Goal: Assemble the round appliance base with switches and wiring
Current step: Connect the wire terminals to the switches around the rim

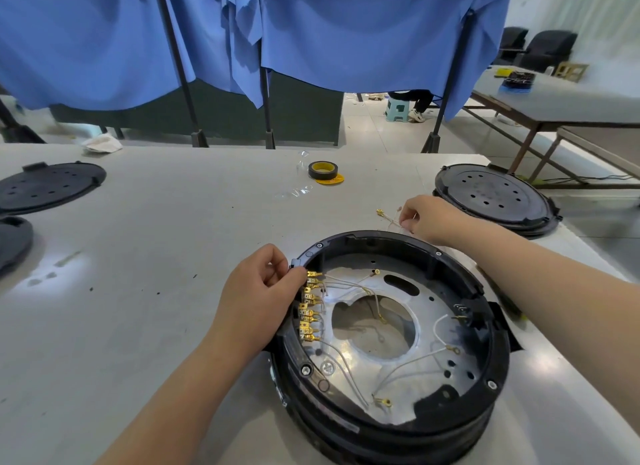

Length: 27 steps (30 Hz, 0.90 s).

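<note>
Head view: your right hand (pixel 424 218) pinches a loose wire (pixel 389 218) just beyond the base (pixel 391 329); your left grip (pixel 268 284) holds its near-left rim beside the gold terminals (pixel 309 307).

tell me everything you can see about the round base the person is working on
The round base is a black, plastic-looking ring lying flat at the table's near right, open side up. Inside sits a silvery metal plate with a large central hole, small holes and one oblong slot. A row of gold terminals lines its left inner wall, and thin pale wires loop across the plate. Screws dot the rim. The left hand grips its left edge by the terminals.
</note>
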Available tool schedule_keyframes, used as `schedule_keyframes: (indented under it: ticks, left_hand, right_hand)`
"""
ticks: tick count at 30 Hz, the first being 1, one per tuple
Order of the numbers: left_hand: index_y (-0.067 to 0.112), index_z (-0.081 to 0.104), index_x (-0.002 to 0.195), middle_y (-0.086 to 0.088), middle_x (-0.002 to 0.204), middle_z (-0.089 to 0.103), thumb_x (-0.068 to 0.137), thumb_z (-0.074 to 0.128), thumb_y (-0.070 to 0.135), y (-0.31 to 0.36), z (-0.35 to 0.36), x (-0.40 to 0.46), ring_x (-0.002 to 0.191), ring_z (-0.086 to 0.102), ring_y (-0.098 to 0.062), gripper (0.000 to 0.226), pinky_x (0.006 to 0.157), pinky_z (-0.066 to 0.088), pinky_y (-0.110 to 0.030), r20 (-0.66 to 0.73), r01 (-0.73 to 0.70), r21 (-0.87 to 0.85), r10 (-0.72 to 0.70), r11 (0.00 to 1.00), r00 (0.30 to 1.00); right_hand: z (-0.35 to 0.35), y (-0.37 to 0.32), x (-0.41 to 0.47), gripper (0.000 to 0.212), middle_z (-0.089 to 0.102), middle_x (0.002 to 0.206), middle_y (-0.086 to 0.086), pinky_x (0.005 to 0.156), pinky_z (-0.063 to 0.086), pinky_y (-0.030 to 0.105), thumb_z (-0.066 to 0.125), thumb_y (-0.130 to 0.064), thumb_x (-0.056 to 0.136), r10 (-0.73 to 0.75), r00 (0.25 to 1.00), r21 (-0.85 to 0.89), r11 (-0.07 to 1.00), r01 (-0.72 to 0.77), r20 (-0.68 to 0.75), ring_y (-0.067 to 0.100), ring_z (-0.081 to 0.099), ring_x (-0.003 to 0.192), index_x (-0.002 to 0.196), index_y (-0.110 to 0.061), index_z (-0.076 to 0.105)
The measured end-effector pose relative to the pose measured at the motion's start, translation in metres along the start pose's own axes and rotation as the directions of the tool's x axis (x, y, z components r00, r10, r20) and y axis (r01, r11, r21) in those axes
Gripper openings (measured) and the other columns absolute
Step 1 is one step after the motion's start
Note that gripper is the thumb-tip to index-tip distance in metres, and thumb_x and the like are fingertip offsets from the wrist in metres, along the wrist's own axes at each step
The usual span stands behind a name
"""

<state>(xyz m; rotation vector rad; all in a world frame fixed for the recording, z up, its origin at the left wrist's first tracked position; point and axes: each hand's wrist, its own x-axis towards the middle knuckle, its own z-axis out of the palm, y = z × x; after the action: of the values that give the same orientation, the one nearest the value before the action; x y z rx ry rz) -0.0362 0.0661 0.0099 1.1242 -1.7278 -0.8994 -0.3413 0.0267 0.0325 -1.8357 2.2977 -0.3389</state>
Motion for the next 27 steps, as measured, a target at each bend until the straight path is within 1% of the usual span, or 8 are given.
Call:
schedule_keyframes:
  ticks: [4,9,13,15,17,21,25,27]
  left_hand:
    - [0.018,0.045,0.063,0.01,0.039,0.041,0.083,0.067,0.018,0.0,0.0,0.0,0.037,0.034,-0.004,0.03,0.041,0.031,-0.013,-0.005,0.001,-0.008,-0.002,1.0,1.0]
    - [0.018,0.045,0.063,0.011,0.038,0.04,0.084,0.067,0.017,-0.001,0.001,0.001,0.037,0.034,-0.004,0.03,0.04,0.03,-0.011,-0.007,-0.002,-0.004,0.002,1.0,1.0]
    - [0.018,0.045,0.063,0.01,0.04,0.04,0.083,0.068,0.019,-0.002,0.0,0.001,0.039,0.034,-0.005,0.031,0.044,0.031,-0.016,-0.009,0.005,0.009,-0.005,1.0,1.0]
    - [0.019,0.045,0.063,0.008,0.043,0.042,0.083,0.068,0.021,-0.002,-0.001,0.001,0.041,0.033,-0.006,0.03,0.049,0.032,-0.025,-0.008,0.017,0.022,-0.016,1.0,1.0]
    - [0.018,0.046,0.063,0.006,0.046,0.043,0.083,0.068,0.021,-0.001,-0.001,0.001,0.044,0.035,-0.009,0.03,0.051,0.032,-0.028,-0.009,0.026,0.023,-0.026,0.999,1.0]
    - [0.017,0.047,0.065,0.003,0.049,0.044,0.083,0.068,0.023,0.0,-0.001,0.001,0.046,0.036,-0.011,0.028,0.051,0.034,-0.028,-0.003,0.034,0.029,-0.034,0.999,0.999]
    - [0.017,0.047,0.064,0.004,0.049,0.044,0.082,0.068,0.023,0.0,-0.001,0.001,0.047,0.036,-0.011,0.028,0.053,0.034,-0.029,-0.004,0.038,0.032,-0.038,0.999,0.999]
    - [0.016,0.047,0.065,0.004,0.05,0.044,0.082,0.067,0.023,0.0,-0.001,0.001,0.048,0.036,-0.012,0.027,0.054,0.034,-0.029,-0.006,0.041,0.024,-0.041,0.999,0.999]
  right_hand:
    - [-0.01,0.0,-0.002,0.006,0.065,0.1,0.002,0.079,0.045,0.028,0.057,-0.013,0.092,-0.009,1.0,0.137,0.991,0.011,-0.01,0.019,0.058,0.09,0.09,-0.015,0.062]
    - [-0.02,-0.005,-0.01,0.015,0.057,0.083,-0.007,0.06,0.041,0.018,0.047,-0.011,0.097,0.022,0.999,0.289,0.957,-0.009,-0.04,0.009,0.056,0.078,0.099,-0.016,0.061]
    - [-0.033,-0.017,-0.024,0.021,0.058,0.084,-0.005,0.073,0.052,0.028,0.044,-0.012,0.1,0.043,0.997,0.349,0.937,-0.018,-0.062,0.013,0.055,0.079,0.099,-0.016,0.065]
    - [-0.04,-0.027,-0.034,0.021,0.06,0.086,-0.003,0.073,0.052,0.023,0.044,-0.013,0.1,0.048,0.996,0.421,0.907,-0.013,-0.074,0.012,0.057,0.079,0.096,-0.017,0.064]
    - [-0.046,-0.037,-0.045,0.023,0.061,0.088,-0.003,0.071,0.05,0.019,0.044,-0.013,0.1,0.036,0.996,0.473,0.881,0.007,-0.082,0.01,0.058,0.08,0.092,-0.019,0.064]
    - [-0.051,-0.056,-0.071,0.026,0.062,0.082,-0.003,0.064,0.051,0.015,0.048,-0.011,0.098,-0.022,0.999,0.619,0.784,0.046,-0.047,0.009,0.059,0.077,0.085,-0.024,0.067]
    - [-0.043,-0.071,-0.093,0.022,0.058,0.076,-0.004,0.069,0.049,0.022,0.055,-0.018,0.096,-0.101,0.995,0.706,0.705,0.07,0.003,0.01,0.051,0.068,0.085,-0.029,0.07]
    - [-0.037,-0.078,-0.102,0.024,0.055,0.07,-0.005,0.068,0.048,0.023,0.056,-0.015,0.095,-0.164,0.985,0.781,0.621,0.059,0.057,0.009,0.049,0.064,0.082,-0.028,0.071]
